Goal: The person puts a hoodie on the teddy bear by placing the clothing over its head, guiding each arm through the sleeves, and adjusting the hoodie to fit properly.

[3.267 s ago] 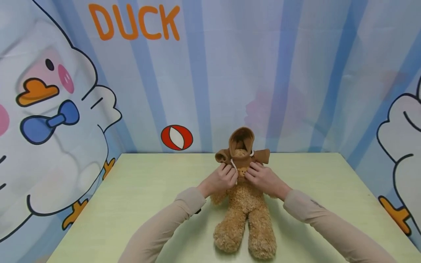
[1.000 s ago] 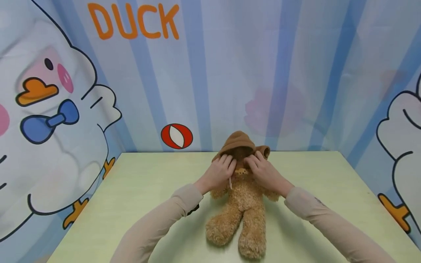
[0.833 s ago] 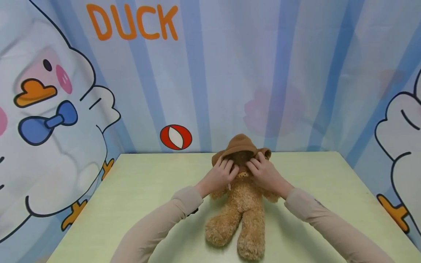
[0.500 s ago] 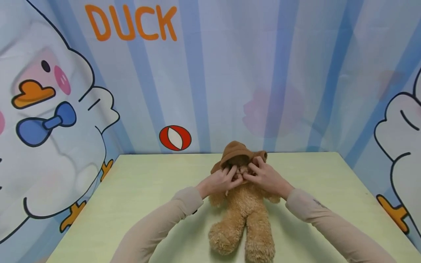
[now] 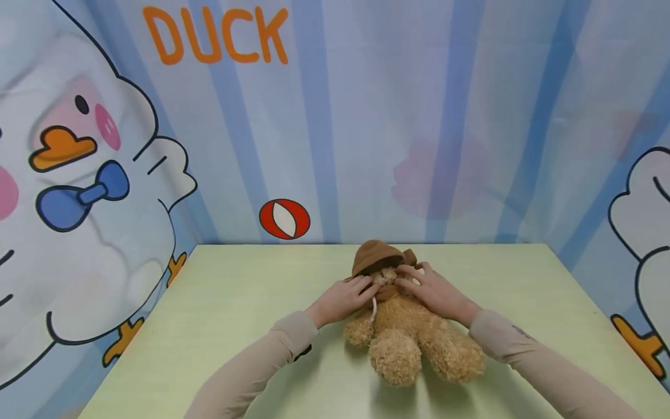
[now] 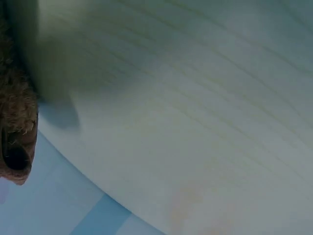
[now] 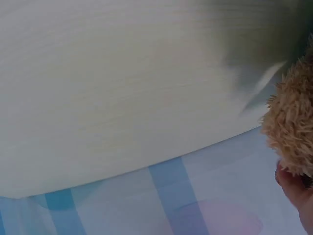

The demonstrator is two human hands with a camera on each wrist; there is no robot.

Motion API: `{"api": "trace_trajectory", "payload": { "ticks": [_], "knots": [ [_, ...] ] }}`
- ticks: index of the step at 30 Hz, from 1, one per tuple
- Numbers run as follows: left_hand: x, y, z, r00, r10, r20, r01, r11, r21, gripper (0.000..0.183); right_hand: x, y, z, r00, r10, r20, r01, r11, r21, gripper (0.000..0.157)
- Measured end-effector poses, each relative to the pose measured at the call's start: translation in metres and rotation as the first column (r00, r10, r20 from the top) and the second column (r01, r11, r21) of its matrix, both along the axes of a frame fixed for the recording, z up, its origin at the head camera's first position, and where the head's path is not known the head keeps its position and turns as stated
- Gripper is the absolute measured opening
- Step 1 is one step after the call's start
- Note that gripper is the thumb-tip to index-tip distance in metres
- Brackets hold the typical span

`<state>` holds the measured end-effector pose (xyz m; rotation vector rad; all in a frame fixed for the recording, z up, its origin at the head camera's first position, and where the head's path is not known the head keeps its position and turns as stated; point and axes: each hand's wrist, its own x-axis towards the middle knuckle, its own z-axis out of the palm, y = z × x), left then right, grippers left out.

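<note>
Hands (image 5: 340, 299) at teddy bear (image 5: 400, 317) near far edge (image 5: 272, 245), wide tabletop (image 5: 246, 285) either side

I get head cam from above, facing forward and down, widest: left hand (image 5: 340, 299), right hand (image 5: 439, 295), teddy bear (image 5: 396, 355), table (image 5: 251, 291), backdrop (image 5: 366, 116). My left-wrist cam: close over table, rolled, backdrop lower left, bear cut by left edge. Right-wrist: also close, backdrop along bottom, bear cut by right edge. All three share bear, table, backdrop.
</note>
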<state>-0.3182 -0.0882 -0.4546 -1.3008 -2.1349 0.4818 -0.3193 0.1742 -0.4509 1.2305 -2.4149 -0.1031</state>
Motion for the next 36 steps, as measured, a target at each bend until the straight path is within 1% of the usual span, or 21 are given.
{"api": "trace_trajectory", "payload": {
  "ticks": [1, 2, 5, 7, 8, 9, 11, 12, 14, 16, 18, 20, 22, 24, 26, 27, 29, 30, 32, 33, 36],
  "knots": [
    [0.001, 0.001, -0.002, 1.0, 0.007, 0.012, -0.007, 1.0, 0.015, 0.041, 0.0, 0.0, -0.001, 0.998, -0.012, 0.066, 0.014, 1.0, -0.025, 0.057],
    [0.001, 0.001, -0.004, 1.0, 0.017, 0.017, -0.018, 0.999, 0.031, 0.043, 0.001, 0.0, -0.001, 0.99, -0.019, 0.142, 0.028, 0.998, -0.058, 0.056],
    [0.003, 0.002, -0.01, 0.999, 0.045, 0.003, -0.045, 0.997, 0.061, 0.045, 0.003, 0.0, 0.0, 0.942, -0.021, 0.335, 0.063, 0.991, -0.114, 0.06],
    [0.002, 0.002, -0.013, 0.998, 0.048, -0.031, -0.046, 0.996, 0.071, 0.041, 0.004, -0.002, 0.002, 0.909, -0.011, 0.416, 0.07, 0.989, -0.128, 0.062],
    [0.001, 0.002, -0.014, 0.997, 0.043, -0.059, -0.039, 0.996, 0.075, 0.036, 0.005, -0.002, 0.004, 0.9, -0.017, 0.436, 0.075, 0.99, -0.118, 0.06],
    [0.0, 0.002, -0.015, 0.996, 0.032, -0.083, -0.026, 0.997, 0.078, 0.031, 0.005, -0.003, 0.005, 0.897, -0.022, 0.441, 0.073, 0.992, -0.099, 0.059],
    [-0.003, 0.004, -0.017, 0.995, 0.015, -0.103, -0.007, 0.997, 0.083, 0.026, 0.005, -0.004, 0.007, 0.912, -0.029, 0.408, 0.055, 0.997, -0.052, 0.057],
    [-0.004, 0.005, -0.017, 0.995, 0.004, -0.098, 0.004, 0.996, 0.085, 0.024, 0.004, -0.005, 0.007, 0.926, -0.024, 0.376, 0.039, 0.999, -0.033, 0.056],
    [-0.005, 0.006, -0.019, 0.997, -0.026, -0.078, 0.032, 0.996, 0.087, 0.021, 0.002, -0.004, 0.006, 0.962, -0.005, 0.274, -0.001, 1.0, 0.02, 0.052],
    [-0.005, 0.007, -0.02, 0.998, -0.05, -0.043, 0.054, 0.995, 0.084, 0.019, -0.002, -0.002, 0.005, 0.987, 0.032, 0.159, -0.042, 0.997, 0.062, 0.051],
    [-0.005, 0.007, -0.021, 0.996, -0.08, -0.03, 0.083, 0.993, 0.087, 0.017, -0.005, 0.0, 0.006, 0.997, 0.057, 0.057, -0.063, 0.991, 0.114, 0.048],
    [-0.006, 0.008, -0.021, 0.994, -0.104, -0.026, 0.106, 0.991, 0.086, 0.015, -0.007, 0.004, 0.009, 0.997, 0.072, -0.031, -0.064, 0.977, 0.204, 0.047],
    [-0.007, 0.007, -0.021, 0.992, -0.122, -0.012, 0.123, 0.989, 0.082, 0.017, -0.006, 0.009, 0.012, 0.989, 0.085, -0.119, -0.042, 0.945, 0.323, 0.05],
    [-0.006, 0.005, -0.02, 0.988, -0.152, 0.014, 0.15, 0.986, 0.075, 0.02, -0.004, 0.013, 0.014, 0.97, 0.126, -0.207, -0.025, 0.901, 0.433, 0.053],
    [-0.004, 0.003, -0.019, 0.983, -0.181, 0.041, 0.178, 0.982, 0.062, 0.022, -0.001, 0.015, 0.014, 0.95, 0.179, -0.256, -0.036, 0.876, 0.481, 0.054],
    [-0.003, 0.001, -0.018, 0.98, -0.194, 0.055, 0.191, 0.98, 0.054, 0.023, 0.001, 0.016, 0.014, 0.942, 0.203, -0.266, -0.053, 0.875, 0.481, 0.054],
    [0.0, -0.002, -0.016, 0.974, -0.213, 0.071, 0.211, 0.977, 0.029, 0.025, 0.002, 0.016, 0.012, 0.931, 0.251, -0.266, -0.111, 0.887, 0.448, 0.048],
    [0.002, -0.004, -0.016, 0.975, -0.211, 0.07, 0.211, 0.977, 0.006, 0.026, 0.002, 0.017, 0.01, 0.925, 0.272, -0.263, -0.145, 0.897, 0.417, 0.038],
    [0.004, -0.006, -0.014, 0.98, -0.191, 0.051, 0.193, 0.98, -0.049, 0.03, 0.001, 0.017, 0.007, 0.906, 0.312, -0.286, -0.199, 0.91, 0.363, 0.021],
    [0.005, -0.006, -0.012, 0.983, -0.182, 0.033, 0.184, 0.98, -0.08, 0.031, 0.0, 0.017, 0.005, 0.894, 0.328, -0.305, -0.219, 0.914, 0.343, 0.021],
    [0.006, -0.006, -0.011, 0.985, -0.165, -0.058, 0.154, 0.975, -0.163, 0.032, -0.004, 0.017, 0.0, 0.856, 0.36, -0.372, -0.251, 0.917, 0.309, 0.044]
  ]
}}
